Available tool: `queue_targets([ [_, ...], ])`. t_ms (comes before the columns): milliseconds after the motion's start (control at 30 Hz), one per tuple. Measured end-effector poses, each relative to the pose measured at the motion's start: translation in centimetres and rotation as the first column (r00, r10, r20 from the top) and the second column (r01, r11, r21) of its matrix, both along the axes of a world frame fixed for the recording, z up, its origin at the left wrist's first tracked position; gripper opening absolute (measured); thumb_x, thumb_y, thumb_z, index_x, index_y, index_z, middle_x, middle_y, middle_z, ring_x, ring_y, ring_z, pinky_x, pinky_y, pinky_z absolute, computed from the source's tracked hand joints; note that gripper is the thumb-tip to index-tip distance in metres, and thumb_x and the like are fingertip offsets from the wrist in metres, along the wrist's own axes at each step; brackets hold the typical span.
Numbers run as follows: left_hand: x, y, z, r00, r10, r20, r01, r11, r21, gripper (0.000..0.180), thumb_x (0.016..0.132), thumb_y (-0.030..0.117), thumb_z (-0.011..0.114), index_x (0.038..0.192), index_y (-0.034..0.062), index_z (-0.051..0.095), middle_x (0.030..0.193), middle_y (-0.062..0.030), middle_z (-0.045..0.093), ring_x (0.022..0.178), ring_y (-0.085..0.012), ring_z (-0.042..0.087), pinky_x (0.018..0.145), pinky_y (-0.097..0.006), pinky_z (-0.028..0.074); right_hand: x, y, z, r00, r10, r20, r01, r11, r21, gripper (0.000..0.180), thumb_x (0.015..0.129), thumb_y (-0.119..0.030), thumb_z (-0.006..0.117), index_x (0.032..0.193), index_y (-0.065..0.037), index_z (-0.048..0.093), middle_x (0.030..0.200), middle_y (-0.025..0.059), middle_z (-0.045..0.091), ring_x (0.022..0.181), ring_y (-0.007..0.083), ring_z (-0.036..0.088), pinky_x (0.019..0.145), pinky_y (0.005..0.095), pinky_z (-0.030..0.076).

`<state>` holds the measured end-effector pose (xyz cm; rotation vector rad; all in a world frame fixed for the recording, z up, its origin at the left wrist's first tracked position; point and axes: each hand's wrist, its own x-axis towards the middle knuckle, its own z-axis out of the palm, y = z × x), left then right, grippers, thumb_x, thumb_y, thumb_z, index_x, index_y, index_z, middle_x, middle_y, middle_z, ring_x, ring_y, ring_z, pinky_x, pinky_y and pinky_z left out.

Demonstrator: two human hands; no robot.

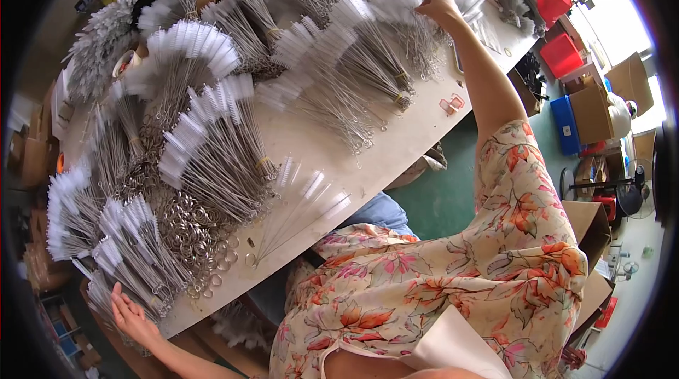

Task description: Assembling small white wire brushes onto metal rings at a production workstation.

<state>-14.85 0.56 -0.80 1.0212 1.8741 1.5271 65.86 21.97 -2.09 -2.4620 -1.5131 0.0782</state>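
Note:
My left hand [133, 317] lies at the near left edge of the table with its fingers stretched out, holding nothing I can see. It is beside a bundle of thin wire brushes [145, 241] with white bristle heads and looped wire ends. My right arm reaches across to the far right, where my right hand [437, 8] is closed among the bristle heads of another brush pile [403, 9]. Whatever its curled fingers grip is hidden. Between the hands, a few loose brushes [304, 195] lie spread near the front edge, beside a heap of metal rings [187, 220].
More brush bundles [212, 145], some tied with bands, cover much of the table [311, 149]. A small pinkish clear plastic piece [451, 104] lies near the front edge. Red bins [561, 55], cardboard boxes [590, 113] and a fan [629, 195] stand to the right.

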Motion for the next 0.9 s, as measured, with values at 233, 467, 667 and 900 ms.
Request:
queue_targets([
  [233,10.7,0.9,2.3,0.841,-0.472,0.265,0.395,0.87,0.295,0.031,0.093,0.022,0.044,0.101,-0.0062,0.055,0.073,-0.0003,0.041,0.061,-0.0057,0.034,0.049,-0.019,0.026,-7.5,-4.2,10.8,0.936,0.35,0.035,-0.275,0.666,0.693,0.023,0.091,-0.027,0.047,0.089,-0.008,0.061,0.085,0.0058,0.059,0.077,0.0169,0.056,0.068,0.0313,0.047],
  [467,25.6,2.2,2.6,0.761,-0.648,-0.028,0.615,0.707,0.35,0.027,0.087,0.001,0.05,0.114,0.0015,0.055,0.073,0.0013,0.054,0.051,0.0006,0.041,0.043,-0.015,0.033,-35.4,-11.7,6.8,-0.415,0.619,-0.667,-0.195,0.655,0.73,0.015,0.09,-0.003,0.043,0.1,-0.003,0.054,0.099,0.0063,0.057,0.087,0.0192,0.058,0.076,0.0317,0.049],
  [667,25.3,3.5,-0.1,0.819,-0.52,-0.244,0.559,0.625,0.544,0.015,0.086,-0.001,0.052,0.101,-0.0022,0.052,0.094,-0.0094,0.054,0.057,-0.0106,0.057,0.051,-0.022,0.049,-42.0,-17.4,5.3,-0.361,0.676,-0.642,-0.277,0.58,0.766,0.031,0.09,-0.024,0.053,0.115,-0.005,0.052,0.098,0.0023,0.056,0.097,0.01,0.05,0.082,0.0263,0.042],
  [900,25.4,0.5,-2.2,0.786,-0.508,-0.352,0.616,0.603,0.506,0.014,0.074,0.0,0.065,0.086,0.0017,0.059,0.097,-0.013,0.056,0.075,-0.0215,0.058,0.063,-0.024,0.049,-42.3,-17.8,0.4,-0.635,0.16,-0.756,-0.22,0.9,0.376,0.024,0.094,-0.022,0.045,0.099,-0.002,0.057,0.086,0.0043,0.061,0.08,0.013,0.058,0.071,0.0254,0.049],
])
